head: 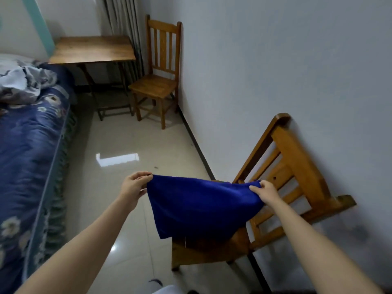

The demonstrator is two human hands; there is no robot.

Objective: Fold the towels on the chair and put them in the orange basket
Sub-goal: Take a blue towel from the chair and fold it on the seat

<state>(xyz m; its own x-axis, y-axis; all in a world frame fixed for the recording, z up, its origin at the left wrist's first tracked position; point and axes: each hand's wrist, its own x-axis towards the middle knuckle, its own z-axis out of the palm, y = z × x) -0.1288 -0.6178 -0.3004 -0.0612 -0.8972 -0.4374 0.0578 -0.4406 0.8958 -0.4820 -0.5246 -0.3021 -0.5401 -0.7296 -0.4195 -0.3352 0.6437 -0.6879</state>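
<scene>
A dark blue towel point(199, 205) hangs spread in the air above the seat of a wooden chair point(297, 166) that stands against the right wall. My left hand point(135, 184) pinches the towel's upper left corner. My right hand point(266, 193) pinches its upper right corner, close to the chair's backrest. The towel's lower edge droops to the seat and hides most of it. No orange basket is in view.
A second wooden chair point(158, 81) stands further along the wall beside a wooden table point(91, 49). A bed with a blue flowered cover point(27, 149) runs along the left. Glossy tiled floor point(127, 145) lies between bed and wall.
</scene>
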